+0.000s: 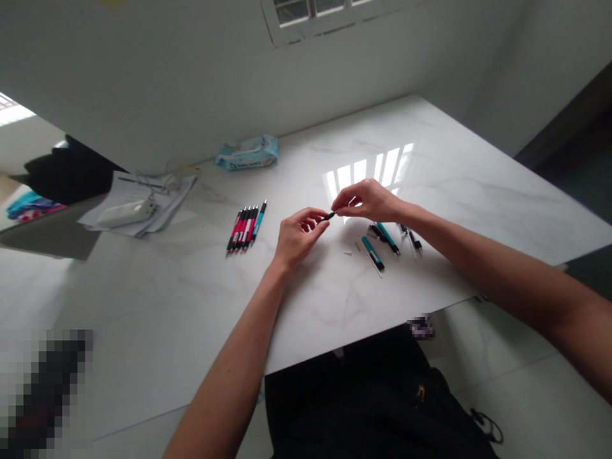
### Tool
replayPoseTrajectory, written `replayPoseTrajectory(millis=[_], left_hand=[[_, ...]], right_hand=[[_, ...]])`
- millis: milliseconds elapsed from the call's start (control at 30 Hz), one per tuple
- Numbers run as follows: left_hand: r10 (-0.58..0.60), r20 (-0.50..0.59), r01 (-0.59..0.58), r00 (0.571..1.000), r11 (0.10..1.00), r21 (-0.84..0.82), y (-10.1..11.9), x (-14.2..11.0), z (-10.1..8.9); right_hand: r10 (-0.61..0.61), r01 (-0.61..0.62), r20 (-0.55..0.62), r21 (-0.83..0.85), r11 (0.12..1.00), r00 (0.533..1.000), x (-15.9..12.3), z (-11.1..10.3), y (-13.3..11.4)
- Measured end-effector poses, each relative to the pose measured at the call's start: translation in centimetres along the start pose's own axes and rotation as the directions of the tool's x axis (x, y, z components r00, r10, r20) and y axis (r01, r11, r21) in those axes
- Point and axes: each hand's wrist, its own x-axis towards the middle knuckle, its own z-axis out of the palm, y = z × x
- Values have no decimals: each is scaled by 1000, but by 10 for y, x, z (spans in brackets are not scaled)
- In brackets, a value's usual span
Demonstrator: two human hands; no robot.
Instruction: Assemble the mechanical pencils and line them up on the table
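Observation:
Between my two hands is a small black pen part (pixel 329 217), held above the white marbled table. My left hand (pixel 300 234) pinches its near end with thumb and fingers. From the other side, the fingertips of my right hand (pixel 367 200) close on its far tip. Below my right hand lie a teal pen barrel (pixel 372 254), another teal barrel (pixel 388 238), black pen parts (pixel 415 238) and a thin white refill (pixel 377 270). A tiny light piece (pixel 348 253) rests nearby. To the left, several red pens (pixel 241 231) and a teal pen (pixel 259 222) lie side by side.
A blue wipes pack (pixel 247 153) sits by the wall at the back of the table (pixel 201 319). Papers (pixel 138 220) with a white device (pixel 125 213) and cables lie at the left. The table's front edge runs close to my lap.

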Motion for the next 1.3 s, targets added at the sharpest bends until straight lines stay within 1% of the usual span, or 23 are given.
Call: replayPoseTrajectory(millis=[167, 267, 433, 667, 733, 833, 900, 1033, 1100, 1233, 1300], left_hand=[[10, -2, -10, 1000, 1000, 10, 0, 0, 0], [27, -9, -27, 1000, 999, 32, 0, -1, 0], [52, -14, -52, 999, 997, 49, 2, -1, 1], [48, -18, -48, 999, 998, 44, 5, -2, 2], [32, -21, -30, 999, 998, 47, 4, -2, 2], [9, -28, -7, 1000, 999, 44, 4, -1, 1], [0, -32, 1, 999, 999, 36, 4, -1, 1], [10, -20, -9, 1000, 1000, 17, 2, -1, 1], [13, -16, -13, 1000, 1000, 13, 1, -1, 1], [1, -23, 0, 1000, 1000, 18, 0, -1, 1], [0, -20, 0, 1000, 1000, 14, 1, -1, 1]], right_hand=[[-6, 6, -4, 10, 1000, 1000, -1, 2, -3], [12, -12, -3, -46, 999, 1000, -2, 2, -6], [82, -78, 14, -182, 980, 997, -2, 5, -10], [125, -112, 47, -218, 970, 991, -5, 8, -10], [111, -102, 42, -192, 976, 993, -5, 7, -9], [34, -30, 26, -129, 991, 999, -5, 5, -8], [2, 0, 13, -128, 992, 1000, -4, 4, -7], [66, -58, 29, -217, 975, 997, -3, 3, -9], [81, -67, 51, -221, 973, 995, -4, 3, -10], [5, 3, 52, -149, 989, 999, -4, 3, -8], [-12, 19, 51, -155, 988, 999, -4, 3, -5]])
